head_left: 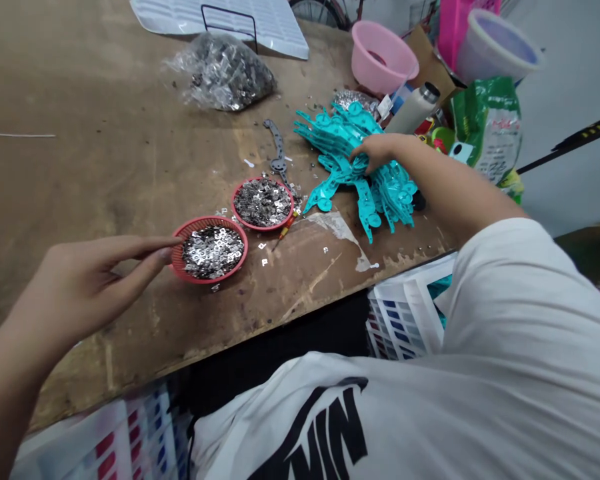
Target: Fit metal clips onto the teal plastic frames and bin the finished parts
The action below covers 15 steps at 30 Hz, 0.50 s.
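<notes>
My left hand [105, 280] pinches the rim of a red basket [183, 268] filled with small shiny metal pieces [214, 252]. A second red basket [240, 217] with similar metal pieces stands just behind it to the right. My right hand [377, 152] reaches onto a pile of turquoise plastic parts [337, 137], its fingers closed around part of the stack; the fingertips are partly hidden. A red and yellow screwdriver [287, 227] lies beside the second basket. Behind the baskets lies a grey jointed part [277, 150].
Behind the baskets is a clear bag of metal pieces [225, 73]. A pink bowl [375, 57], a bottle [413, 110] and a green bag [490, 123] stand at the back right. White crates [407, 310] sit below the table edge.
</notes>
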Each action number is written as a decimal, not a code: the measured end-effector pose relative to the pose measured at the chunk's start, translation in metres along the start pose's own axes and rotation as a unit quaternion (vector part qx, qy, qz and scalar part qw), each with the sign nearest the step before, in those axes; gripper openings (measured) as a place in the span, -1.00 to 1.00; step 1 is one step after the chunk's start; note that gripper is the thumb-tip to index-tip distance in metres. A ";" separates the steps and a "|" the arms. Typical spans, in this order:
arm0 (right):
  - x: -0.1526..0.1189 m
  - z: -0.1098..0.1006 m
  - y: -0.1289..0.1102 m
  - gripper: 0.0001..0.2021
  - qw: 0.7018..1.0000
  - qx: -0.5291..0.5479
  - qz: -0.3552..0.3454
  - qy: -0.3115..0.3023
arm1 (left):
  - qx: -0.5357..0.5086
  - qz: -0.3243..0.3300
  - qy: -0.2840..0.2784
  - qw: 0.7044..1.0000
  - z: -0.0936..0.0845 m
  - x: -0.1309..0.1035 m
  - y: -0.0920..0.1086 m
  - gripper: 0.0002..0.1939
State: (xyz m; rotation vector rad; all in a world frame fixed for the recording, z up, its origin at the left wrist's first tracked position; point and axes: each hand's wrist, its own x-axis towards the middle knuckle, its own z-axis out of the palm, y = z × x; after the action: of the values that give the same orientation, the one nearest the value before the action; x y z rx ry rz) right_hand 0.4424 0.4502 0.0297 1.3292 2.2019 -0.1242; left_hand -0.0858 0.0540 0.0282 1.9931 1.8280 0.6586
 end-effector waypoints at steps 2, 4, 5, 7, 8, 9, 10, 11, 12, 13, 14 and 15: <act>0.004 0.005 0.009 -0.28 1.000 -0.004 -0.007 0.002 | -0.004 0.001 -0.005 1.000 0.001 -0.002 -0.001 -0.44; 0.005 0.010 0.014 -0.20 1.000 -0.013 -0.013 0.005 | -0.008 0.003 -0.009 1.000 0.001 -0.002 -0.001 -0.44; 0.004 0.012 0.014 -0.18 1.000 -0.020 -0.014 0.007 | -0.010 0.005 -0.009 1.000 0.001 -0.002 0.000 -0.44; 0.000 0.015 0.009 -0.17 0.999 -0.036 -0.014 0.013 | -0.008 0.003 -0.008 1.000 0.002 0.001 0.002 -0.44; -0.004 0.015 0.004 -0.18 0.999 -0.043 -0.010 0.015 | -0.006 0.001 -0.012 1.000 0.002 0.002 0.004 -0.43; -0.008 0.012 -0.002 -0.20 0.999 -0.048 -0.004 0.016 | -0.005 0.000 -0.017 1.000 0.003 0.004 0.004 -0.43; -0.013 0.005 -0.010 -0.23 0.999 -0.051 0.003 0.016 | -0.005 -0.001 -0.026 1.000 0.003 0.005 0.004 -0.42; -0.018 -0.005 -0.017 -0.27 0.999 -0.051 0.011 0.015 | -0.006 -0.002 -0.037 0.999 0.004 0.006 0.002 -0.41; -0.024 -0.018 -0.024 -0.29 0.999 -0.047 0.017 0.015 | -0.006 -0.001 -0.046 0.999 0.004 0.006 0.000 -0.40; -0.032 -0.033 -0.030 -0.32 0.999 -0.036 0.016 0.023 | -0.004 0.001 -0.052 0.999 0.004 0.005 -0.003 -0.39; -0.041 -0.049 -0.033 -0.33 0.999 -0.019 0.011 0.041 | 0.005 0.008 -0.055 0.998 0.004 0.003 -0.006 -0.37; -0.053 -0.064 -0.031 -0.34 0.998 0.002 0.007 0.068 | 0.017 0.024 -0.058 0.998 0.004 0.002 -0.007 -0.35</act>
State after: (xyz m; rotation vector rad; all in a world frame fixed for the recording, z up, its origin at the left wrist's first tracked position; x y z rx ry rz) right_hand 0.4083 0.4156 0.1039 1.3908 2.3059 -0.0335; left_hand -0.0895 0.0568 0.0216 2.0577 1.7386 0.5177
